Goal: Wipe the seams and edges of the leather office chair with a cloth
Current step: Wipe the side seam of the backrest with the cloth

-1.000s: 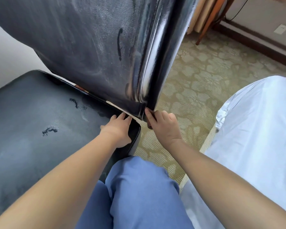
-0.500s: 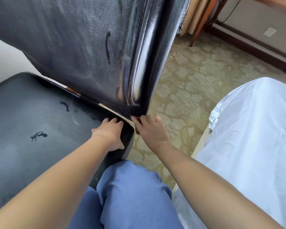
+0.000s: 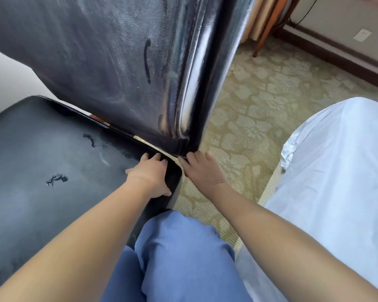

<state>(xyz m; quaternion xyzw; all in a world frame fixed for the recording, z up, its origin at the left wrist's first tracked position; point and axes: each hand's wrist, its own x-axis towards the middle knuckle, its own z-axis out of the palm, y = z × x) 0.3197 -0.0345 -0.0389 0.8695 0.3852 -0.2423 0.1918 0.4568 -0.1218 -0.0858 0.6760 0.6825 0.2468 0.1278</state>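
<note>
Resting flat on the seat point(image 3: 52, 149) corner, left hand point(image 3: 150, 177); right hand's point(image 3: 202, 171) grip unclear.

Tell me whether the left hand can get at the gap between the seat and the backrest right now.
Probably yes: the left hand rests on the seat with fingertips already at the gap, nothing between.

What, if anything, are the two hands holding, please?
No cloth shows. The left hand rests on the seat's back corner; the right hand touches the backrest's bottom corner.
</note>
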